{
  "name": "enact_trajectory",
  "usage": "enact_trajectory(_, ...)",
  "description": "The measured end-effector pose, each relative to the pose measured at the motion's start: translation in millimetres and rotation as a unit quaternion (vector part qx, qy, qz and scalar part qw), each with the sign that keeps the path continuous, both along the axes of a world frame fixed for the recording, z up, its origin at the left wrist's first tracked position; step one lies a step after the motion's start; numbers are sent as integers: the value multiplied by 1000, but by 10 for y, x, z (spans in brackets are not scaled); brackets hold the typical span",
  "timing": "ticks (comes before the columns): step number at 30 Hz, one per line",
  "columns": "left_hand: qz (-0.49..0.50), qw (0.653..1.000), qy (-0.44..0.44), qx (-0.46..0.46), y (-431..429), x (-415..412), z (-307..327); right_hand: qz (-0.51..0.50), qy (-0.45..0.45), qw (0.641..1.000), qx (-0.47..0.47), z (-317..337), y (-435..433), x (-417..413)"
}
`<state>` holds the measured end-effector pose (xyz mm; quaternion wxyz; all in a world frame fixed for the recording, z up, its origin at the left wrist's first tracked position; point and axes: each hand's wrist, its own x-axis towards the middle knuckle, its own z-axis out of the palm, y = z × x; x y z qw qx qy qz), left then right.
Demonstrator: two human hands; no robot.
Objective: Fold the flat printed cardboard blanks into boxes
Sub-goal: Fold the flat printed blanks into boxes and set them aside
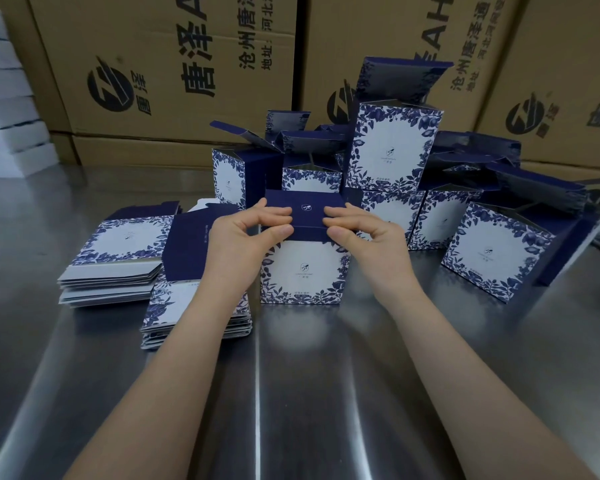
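**Both hands on the lid of the box**

The box (303, 271) stands upright on the steel table (291, 393) right in front of me, its white face with the blue flower border turned toward me. My left hand (243, 233) pinches the left part of its dark blue lid (305, 209), fingers on top and thumb under the front edge. My right hand (364, 233) pinches the right part the same way. The lid lies flat across the top.

Left of the box are two stacks of flat blanks: the near stack (174, 306) partly under my left forearm and the far stack (115, 265) beside it. Behind and to the right stand finished boxes (392, 147) with their top flaps open, some stacked on others. Brown cartons (174, 64) with black print fill the back.
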<state>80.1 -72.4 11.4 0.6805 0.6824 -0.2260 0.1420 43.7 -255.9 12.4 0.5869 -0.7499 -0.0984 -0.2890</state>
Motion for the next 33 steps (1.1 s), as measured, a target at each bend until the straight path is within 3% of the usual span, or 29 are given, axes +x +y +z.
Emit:
enact_trajectory(6, -55, 997, 20, -40, 104, 42, -34, 67, 24, 997, 28, -7, -109, -20)
enact_trajectory(11, -38, 998, 4, -41, 77, 63, -49, 30, -7, 999, 29, -39, -65, 7)
enact_trajectory(17, -74, 996, 8, -51, 137, 46, -72, 90, 14, 993, 69, -51, -155, -16)
enact_trajectory(24, -62, 996, 11, -67, 106, 45, -82, 57, -20, 995, 76, -87, -122, 20)
enact_trajectory(33, -71, 992, 31, -98, 131, 37, -95, 92, -8, 989, 117, -103, -135, 3)
